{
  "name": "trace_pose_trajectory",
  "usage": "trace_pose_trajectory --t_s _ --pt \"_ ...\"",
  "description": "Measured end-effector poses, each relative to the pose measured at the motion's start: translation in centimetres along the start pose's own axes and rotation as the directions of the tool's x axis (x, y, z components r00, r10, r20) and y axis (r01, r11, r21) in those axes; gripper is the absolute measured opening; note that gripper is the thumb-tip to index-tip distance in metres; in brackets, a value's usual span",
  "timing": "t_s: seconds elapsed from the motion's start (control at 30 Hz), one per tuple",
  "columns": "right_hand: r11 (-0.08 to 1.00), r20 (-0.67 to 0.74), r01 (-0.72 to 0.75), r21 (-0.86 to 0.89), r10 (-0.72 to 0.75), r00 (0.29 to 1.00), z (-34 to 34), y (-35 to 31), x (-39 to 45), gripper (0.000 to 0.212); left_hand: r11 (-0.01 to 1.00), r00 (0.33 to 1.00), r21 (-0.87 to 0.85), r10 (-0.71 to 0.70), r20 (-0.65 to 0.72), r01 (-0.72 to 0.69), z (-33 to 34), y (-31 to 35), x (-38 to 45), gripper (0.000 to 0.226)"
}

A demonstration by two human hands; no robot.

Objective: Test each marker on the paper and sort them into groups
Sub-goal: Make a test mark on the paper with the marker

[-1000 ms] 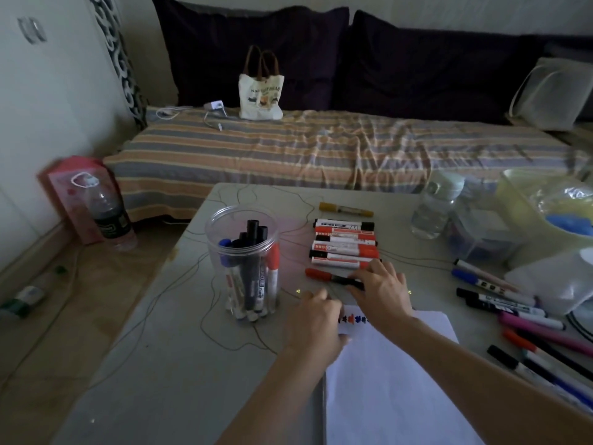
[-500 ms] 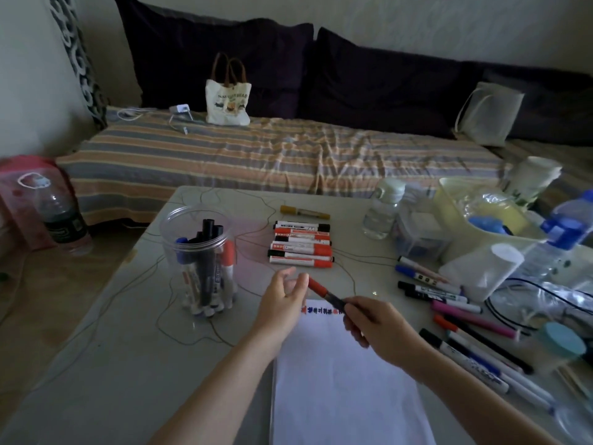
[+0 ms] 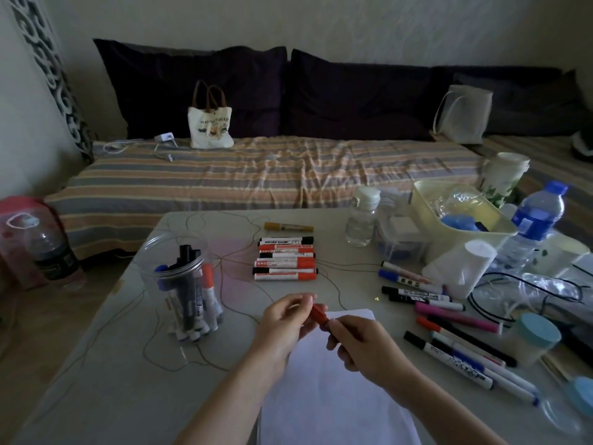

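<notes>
- Your right hand (image 3: 359,343) grips the red marker (image 3: 318,313); left hand (image 3: 285,319) pinches its cap end.
- Press the cap straight on, then add it to the row (image 3: 285,260) at 12 o'clock.

The red-capped marker (image 3: 319,313) is lifted above the top edge of the white paper (image 3: 333,393), tilted, its cap end up and left; both hands cover most of it. The paper lies flat on the table, a blank sheet running down to the near edge. Behind the paper lies a neat row of red and black markers (image 3: 285,260), side by side, with a yellow marker (image 3: 288,226) lying alone just behind the row. Left of the paper stands a clear jar (image 3: 186,284) holding markers upright, caps down. Right of the paper lie loose markers (image 3: 449,322) in black, blue, pink and red, spread in a ragged fan.
</notes>
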State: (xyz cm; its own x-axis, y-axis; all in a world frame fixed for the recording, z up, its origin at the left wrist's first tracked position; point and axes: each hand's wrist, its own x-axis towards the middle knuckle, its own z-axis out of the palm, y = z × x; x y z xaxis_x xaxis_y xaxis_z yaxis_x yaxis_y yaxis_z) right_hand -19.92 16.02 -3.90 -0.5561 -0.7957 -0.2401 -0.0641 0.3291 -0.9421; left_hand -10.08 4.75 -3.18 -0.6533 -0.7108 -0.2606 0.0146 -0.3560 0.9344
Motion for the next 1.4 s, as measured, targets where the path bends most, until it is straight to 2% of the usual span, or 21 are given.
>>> trace_pose_trajectory --t_s 0.07,0.17,0.23,0.27,0.33,0.37,0.47,0.5,0.53,0.57,0.6,0.63,0.67,0.77,0.87,0.93,1.0,1.1,1.17,1.3,1.4 --pt "0.996 -0.036 0.040 -0.084 -0.044 0.998 -0.2 -0.1 -0.3 0.019 1.000 0.996 0.020 0.005 -0.084 -0.003 0.5 -0.3 0.2 0.016" --pt "0.904 -0.131 0.174 -0.390 -0.242 0.961 -0.8 0.4 -1.0 0.003 0.994 0.954 -0.100 -0.074 -0.289 0.047 0.0 -0.3 1.5 0.016" --pt "0.884 -0.155 0.200 -0.422 -0.288 0.945 -1.7 0.5 -1.3 0.004 0.986 0.936 -0.162 -0.103 -0.336 0.051 -1.6 0.0 2.3 0.020" --pt "0.901 -0.160 0.200 -0.386 -0.279 0.947 -2.2 0.5 -1.4 0.008 0.991 0.940 -0.122 -0.086 -0.330 0.049 -2.4 -0.1 2.5 0.020" --pt "0.912 -0.165 0.214 -0.349 -0.284 0.944 -3.1 0.6 -1.2 0.022 0.991 0.950 0.129 0.002 -0.313 0.040 -3.3 -0.1 2.1 0.019" --pt "0.901 -0.165 0.224 -0.372 -0.302 0.939 -3.2 0.6 -1.2 0.028 0.957 0.955 0.288 0.070 -0.289 0.018 -3.4 -0.1 1.8 0.019" --pt "0.881 -0.155 0.228 -0.414 -0.315 0.936 -2.8 0.8 -0.8 0.037 0.781 0.957 0.615 0.251 -0.147 -0.110 -3.0 -0.4 1.7 0.017" --pt "0.914 -0.165 0.219 -0.340 -0.288 0.943 -2.8 0.7 -0.7 0.040 0.730 0.955 0.665 0.284 -0.089 -0.156 -2.9 -0.6 1.9 0.016" --pt "0.962 -0.186 0.200 -0.184 -0.234 0.954 -2.9 0.5 -0.6 0.044 0.683 0.951 0.703 0.306 -0.030 -0.198 -2.8 -1.0 2.1 0.016" --pt "0.984 -0.202 0.165 0.062 -0.149 0.968 -3.1 0.2 -0.5 0.046 0.614 0.946 0.752 0.322 0.039 -0.240 -2.9 -1.4 2.3 0.019" --pt "0.936 -0.192 0.122 0.329 -0.061 0.980 -3.4 -0.1 -0.4 0.046 0.530 0.942 0.803 0.316 0.112 -0.274 -3.0 -1.8 2.4 0.024" --pt "0.853 -0.184 0.095 0.514 0.002 0.983 -3.8 -0.3 -0.4 0.042 0.446 0.935 0.839 0.301 0.186 -0.310 -3.0 -2.3 2.5 0.029" --pt "0.814 -0.193 0.083 0.575 0.036 0.980 -4.1 -0.5 -0.4 0.036 0.376 0.927 0.860 0.277 0.251 -0.346 -2.9 -2.5 2.3 0.030" --pt "0.895 -0.262 0.049 0.443 0.077 0.962 -3.9 0.1 -0.3 0.011 0.243 0.885 0.857 0.232 0.403 -0.454 -2.5 -2.8 2.1 0.022" --pt "0.968 -0.369 0.045 0.246 0.051 0.928 -3.2 1.0 0.7 0.014 0.171 0.861 0.845 0.163 0.483 -0.506 -2.5 -3.5 2.6 0.037" --pt "0.983 -0.357 0.057 0.176 0.010 0.934 -2.8 0.8 1.5 0.005 0.103 0.868 0.862 0.099 0.487 -0.496 -2.7 -3.8 2.9 0.045" --pt "0.990 -0.335 0.074 0.120 -0.029 0.942 -2.3 0.9 2.6 0.010 0.055 0.882 0.880 0.044 0.470 -0.472 -2.9 -3.9 3.0 0.050" --pt "0.998 -0.337 0.052 -0.029 -0.058 0.940 -1.9 1.0 4.4 0.005 0.061 0.885 0.883 -0.001 0.466 -0.465 -3.2 -3.8 3.0 0.053" --pt "0.993 -0.326 0.044 -0.105 -0.076 0.942 -1.6 1.5 5.2 0.010 0.073 0.882 0.879 0.000 0.472 -0.471 -3.1 -3.7 2.9 0.053" --pt "0.986 -0.378 0.051 -0.160 -0.109 0.919 -1.0 3.2 5.8 0.012 0.086 0.869 0.865 0.024 0.494 -0.494 -3.2 -3.6 2.9 0.052" --pt "0.979 -0.434 0.064 -0.196 -0.145 0.889 -0.7 4.3 5.6 0.010 0.046 0.858 0.857 0.007 0.513 -0.513 -3.4 -3.8 3.0 0.051"
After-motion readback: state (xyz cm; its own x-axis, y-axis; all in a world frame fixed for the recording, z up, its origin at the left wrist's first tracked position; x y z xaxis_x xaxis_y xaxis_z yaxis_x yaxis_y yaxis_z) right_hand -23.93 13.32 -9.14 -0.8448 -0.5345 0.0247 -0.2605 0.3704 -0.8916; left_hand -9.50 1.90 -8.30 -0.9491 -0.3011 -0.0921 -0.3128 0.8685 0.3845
